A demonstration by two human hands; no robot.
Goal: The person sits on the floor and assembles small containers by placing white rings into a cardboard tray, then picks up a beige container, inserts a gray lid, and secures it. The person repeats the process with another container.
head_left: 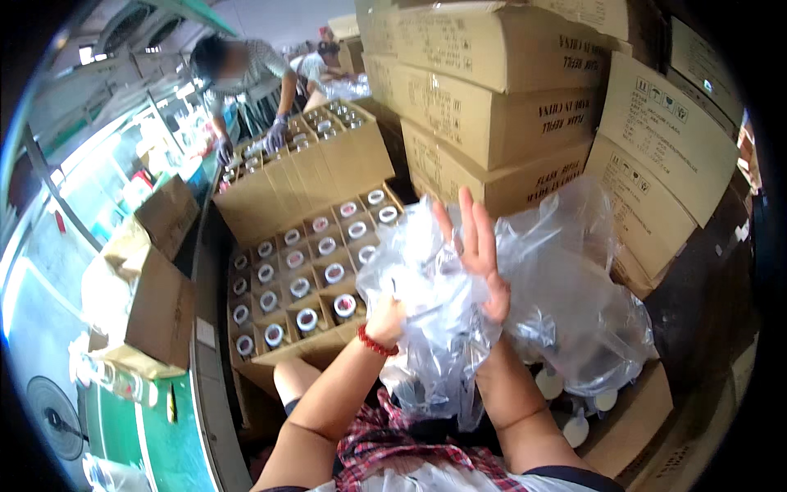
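Note:
A big crumpled clear plastic bag (566,303) fills the middle of the view. My left hand (385,318), with a red bead bracelet on the wrist, is closed on the bag's lower left folds. My right hand (475,250) is raised with fingers spread, its palm pressed against the plastic. Just left of the bag stands an open cardboard box (287,348) divided into cells, each holding a round glass flask with its mouth up. Under the bag, white round caps (578,410) show in another box.
Stacked shut cardboard cartons (492,98) rise at the back right. Behind the near box is another open divided carton (303,164), where a person in gloves (238,82) bends over. Loose boxes (156,295) lie at the left beside a green floor.

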